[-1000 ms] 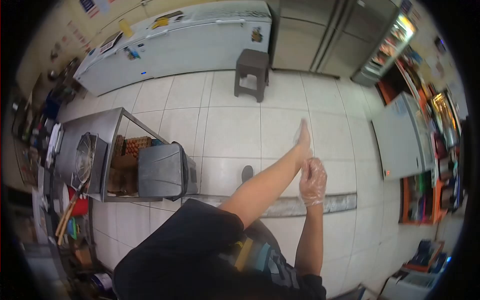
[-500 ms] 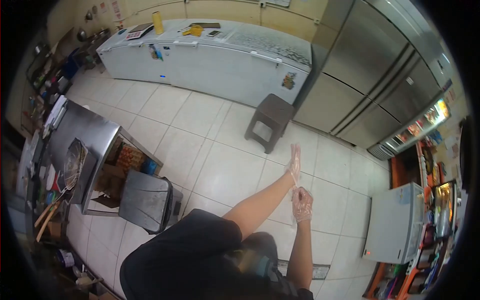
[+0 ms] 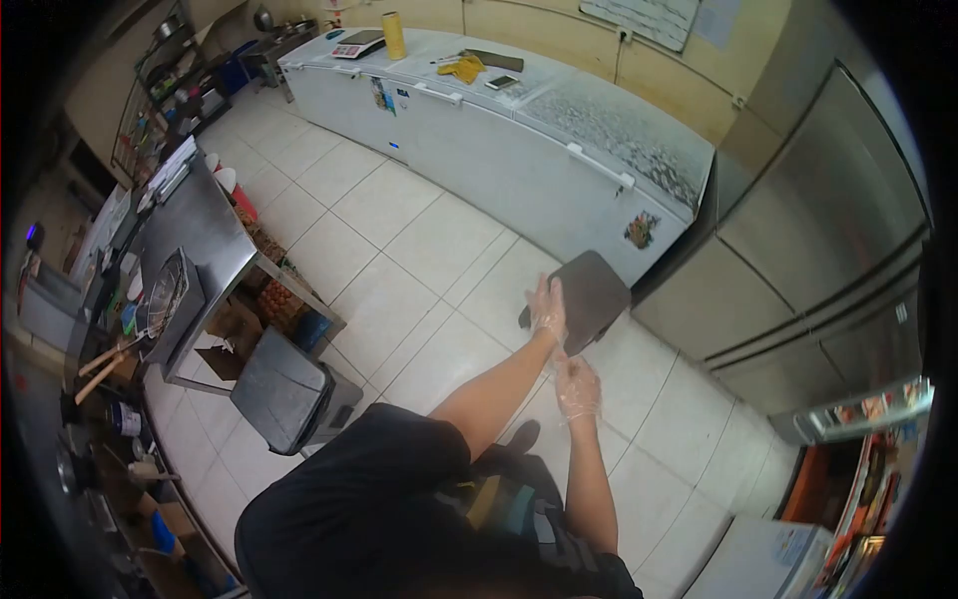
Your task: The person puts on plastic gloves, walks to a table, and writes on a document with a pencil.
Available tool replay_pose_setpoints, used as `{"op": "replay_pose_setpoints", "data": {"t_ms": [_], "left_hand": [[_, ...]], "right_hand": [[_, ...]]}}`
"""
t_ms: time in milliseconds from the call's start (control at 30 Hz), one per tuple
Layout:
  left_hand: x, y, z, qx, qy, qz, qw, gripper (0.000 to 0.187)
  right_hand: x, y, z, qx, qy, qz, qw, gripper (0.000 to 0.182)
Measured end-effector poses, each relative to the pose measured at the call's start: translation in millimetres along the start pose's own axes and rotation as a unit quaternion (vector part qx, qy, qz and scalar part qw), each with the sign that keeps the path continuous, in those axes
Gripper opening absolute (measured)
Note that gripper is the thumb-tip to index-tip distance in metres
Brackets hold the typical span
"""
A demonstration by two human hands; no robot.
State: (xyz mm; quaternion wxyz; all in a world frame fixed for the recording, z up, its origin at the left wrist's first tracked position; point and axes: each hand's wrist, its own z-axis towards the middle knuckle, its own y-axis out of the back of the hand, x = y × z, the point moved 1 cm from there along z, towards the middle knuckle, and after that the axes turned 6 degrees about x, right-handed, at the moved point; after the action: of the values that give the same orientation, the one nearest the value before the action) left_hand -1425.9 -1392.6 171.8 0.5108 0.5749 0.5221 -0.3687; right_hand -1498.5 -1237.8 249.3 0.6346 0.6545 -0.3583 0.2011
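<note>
Stool [image 3: 591, 293] showed just beyond the left grip [image 3: 546, 307], which was spread wide and held nothing. The right grip [image 3: 577, 384], curled nearly closed just behind it, seemed to pinch the left glove [image 3: 548, 323] at its cuff, by the left wrist. Tugging too hard risked tearing that thin film. Counted: one stool, two grips, two clear gloves [image 3: 581, 401], one on each.

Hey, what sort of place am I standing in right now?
Probably a commercial kitchen or its storage area: there's a white chest freezer, a tall steel refrigerator, and a steel table with eggs beneath it.
</note>
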Motion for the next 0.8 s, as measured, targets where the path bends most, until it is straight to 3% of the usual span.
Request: {"op": "replay_pose_setpoints", "data": {"t_ms": [67, 100, 167, 200, 300, 333, 433, 533, 567, 633, 733, 800], "left_hand": [[8, -11, 25, 0.022, 0.038, -0.085, 0.995, 0.086], [10, -11, 37, 0.068, 0.075, -0.208, 0.973, 0.088], [14, -4, 62, 0.091, 0.123, -0.292, 0.944, 0.093], [17, 5, 75, 0.086, 0.137, -0.302, 0.939, 0.096], [38, 42, 127, 0.049, 0.150, -0.204, 0.966, 0.100], [50, 53, 139, 0.041, 0.159, -0.164, 0.973, 0.101], [77, 72, 172, 0.037, 0.154, -0.018, 0.987, 0.098], [63, 107, 219, 0.144, 0.279, 0.003, 0.949, 0.093], [53, 121, 232, 0.170, 0.304, 0.032, 0.937, 0.091], [33, 160, 256, 0.174, 0.310, 0.147, 0.923, 0.086], [16, 213, 292, 0.174, 0.325, 0.307, 0.877, 0.080], [14, 251, 325, 0.217, 0.307, 0.464, 0.802, 0.076]], "right_hand": [[0, 1, 50, 0.020, 0.095, 0.028, 0.995, 0.049], [0, -6, 71, 0.037, 0.139, 0.044, 0.989, 0.057], [-9, -19, 118, 0.224, 0.055, 0.161, 0.960, 0.056], [-9, -28, 140, 0.318, 0.011, 0.207, 0.925, 0.055], [13, -44, 184, 0.392, 0.062, 0.172, 0.902, 0.051], [-8, -78, 216, 0.420, 0.051, 0.065, 0.904, 0.047], [38, -113, 253, 0.352, 0.168, -0.295, 0.872, 0.045], [117, -115, 284, 0.354, 0.122, -0.343, 0.861, 0.044], [127, -123, 299, 0.316, 0.117, -0.335, 0.880, 0.044], [140, -140, 328, 0.247, 0.126, -0.319, 0.906, 0.045], [213, -166, 349, 0.162, 0.203, -0.271, 0.927, 0.047], [264, -184, 377, 0.173, 0.221, -0.257, 0.925, 0.045]]}}
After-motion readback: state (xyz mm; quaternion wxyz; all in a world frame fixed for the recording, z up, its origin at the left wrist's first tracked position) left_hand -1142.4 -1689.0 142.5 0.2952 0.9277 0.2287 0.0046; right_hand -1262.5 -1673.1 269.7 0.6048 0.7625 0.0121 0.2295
